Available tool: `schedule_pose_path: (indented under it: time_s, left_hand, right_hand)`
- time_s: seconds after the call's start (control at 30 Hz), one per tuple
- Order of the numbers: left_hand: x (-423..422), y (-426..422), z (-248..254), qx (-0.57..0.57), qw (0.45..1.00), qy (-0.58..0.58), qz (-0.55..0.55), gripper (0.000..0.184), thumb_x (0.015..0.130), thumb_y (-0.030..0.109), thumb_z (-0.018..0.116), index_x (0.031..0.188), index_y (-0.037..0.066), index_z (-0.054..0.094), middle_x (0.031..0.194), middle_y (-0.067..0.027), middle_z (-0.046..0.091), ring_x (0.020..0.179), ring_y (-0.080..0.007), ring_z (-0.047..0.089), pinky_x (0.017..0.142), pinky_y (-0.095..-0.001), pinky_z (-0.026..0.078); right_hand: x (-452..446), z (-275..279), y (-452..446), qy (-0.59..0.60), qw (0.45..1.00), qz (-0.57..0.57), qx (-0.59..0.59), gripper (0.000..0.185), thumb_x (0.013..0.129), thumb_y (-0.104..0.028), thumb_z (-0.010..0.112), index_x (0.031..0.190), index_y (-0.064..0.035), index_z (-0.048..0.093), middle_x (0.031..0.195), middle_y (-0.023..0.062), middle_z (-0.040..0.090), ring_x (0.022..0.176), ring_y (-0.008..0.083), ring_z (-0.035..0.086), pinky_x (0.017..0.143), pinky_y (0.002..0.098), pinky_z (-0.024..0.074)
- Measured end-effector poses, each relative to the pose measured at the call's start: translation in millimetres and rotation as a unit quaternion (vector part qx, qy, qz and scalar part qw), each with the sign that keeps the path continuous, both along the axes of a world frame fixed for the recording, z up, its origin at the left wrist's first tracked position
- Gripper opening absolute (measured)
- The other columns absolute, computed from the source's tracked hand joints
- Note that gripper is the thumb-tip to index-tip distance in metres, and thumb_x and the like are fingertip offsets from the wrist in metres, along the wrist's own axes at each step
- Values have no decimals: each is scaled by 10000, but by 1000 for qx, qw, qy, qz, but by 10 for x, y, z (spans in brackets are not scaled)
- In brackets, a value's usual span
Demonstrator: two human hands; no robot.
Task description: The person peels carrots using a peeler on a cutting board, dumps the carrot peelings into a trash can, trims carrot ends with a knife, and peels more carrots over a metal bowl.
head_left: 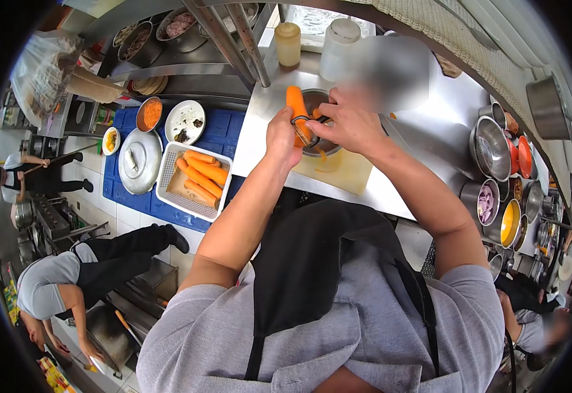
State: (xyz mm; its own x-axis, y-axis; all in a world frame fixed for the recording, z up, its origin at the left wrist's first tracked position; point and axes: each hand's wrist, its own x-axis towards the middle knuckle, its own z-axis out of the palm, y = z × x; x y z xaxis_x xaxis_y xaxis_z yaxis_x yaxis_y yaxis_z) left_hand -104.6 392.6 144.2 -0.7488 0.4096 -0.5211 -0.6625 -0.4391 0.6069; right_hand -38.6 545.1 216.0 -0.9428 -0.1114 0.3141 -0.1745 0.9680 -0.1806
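Note:
A peeled-looking orange carrot (295, 99) is gripped in my left hand (282, 139), its thick end pointing away from me. My right hand (348, 121) is closed around a dark-handled peeler (306, 124), whose head lies against the carrot. Below both hands stands a metal pot (317, 99), partly hidden by them. A pale yellow cutting board (348, 175) lies under the pot's near side, with a strip of carrot peel (325, 161) on it. To my left, several carrots (202, 171) fill a white plastic basket (161, 183).
The blue surface (117, 190) also holds a metal lid (145, 173), a white plate (193, 112) and a bowl of shredded orange food (149, 114). Squeeze bottles (288, 47) stand at the back. Bowls (492, 154) crowd the right. A person bends over (53, 281) at left.

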Motion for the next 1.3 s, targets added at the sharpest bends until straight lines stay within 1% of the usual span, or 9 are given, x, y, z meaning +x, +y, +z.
schedule_pose_path:
  time_s: [0.23,0.47,0.57,0.67,0.9,1.0,1.1,1.2,1.3]
  left_hand:
    - [86,-164,202,15,996,5,-91,357,1058,306,400,1250,26,509,1044,-116,608,835,-224,596,666,-384,508]
    - [113,-471,211,22,981,-6,-192,379,1055,341,415,1236,31,538,979,-125,622,817,-248,615,664,-389,511]
    - [-1,-418,232,30,987,12,-158,385,1057,335,425,1236,8,517,944,-137,614,794,-253,612,671,-386,509]
    - [-161,-307,17,-13,996,-22,-82,386,1058,330,435,1234,-9,496,933,-147,602,779,-254,603,669,-383,505]
    - [-126,-146,54,6,1000,-24,-12,323,1081,307,372,1197,33,497,975,-107,596,783,-221,591,653,-385,492]
    - [-70,-121,97,16,999,-27,-25,330,1077,295,383,1210,20,508,1024,-110,599,887,-219,618,788,-400,525]
    - [-36,-121,108,27,997,-51,-45,324,1080,294,357,1233,50,507,1011,-97,598,805,-211,596,678,-382,494]
    - [34,-156,246,47,995,-49,-75,345,1074,295,364,1250,39,514,1022,-101,603,835,-212,599,698,-375,493]
    - [35,-305,194,10,988,-37,-147,367,1066,310,388,1259,25,516,1031,-107,604,874,-221,595,717,-379,494]
  right_hand:
    - [-167,9,118,6,997,77,-6,371,789,-515,689,776,-149,747,863,18,600,958,218,525,909,465,332]
    - [-703,-415,877,-32,993,-40,103,401,825,-537,671,793,-145,753,900,35,637,997,241,545,905,469,338]
    - [-638,-402,831,5,990,-117,79,413,839,-548,662,805,-147,759,906,43,640,998,241,551,902,476,339]
    - [-443,-163,464,-18,992,-119,27,398,830,-539,669,820,-152,760,908,45,633,990,237,551,917,484,336]
    - [-48,84,-76,12,999,-8,-37,381,784,-528,688,761,-154,756,858,22,636,961,221,546,898,486,327]
    - [-73,-58,-44,2,999,-10,-43,376,782,-530,687,760,-161,755,855,14,626,961,214,541,902,483,323]
    - [-102,-59,30,-8,999,25,-36,368,787,-534,676,781,-176,761,861,6,619,967,209,537,908,484,319]
    - [-175,-123,86,13,996,80,-25,367,790,-542,666,807,-190,765,872,12,620,962,211,538,913,479,326]
    - [-413,-251,286,29,998,63,-7,392,788,-534,694,807,-146,749,884,32,604,981,226,538,923,479,334]
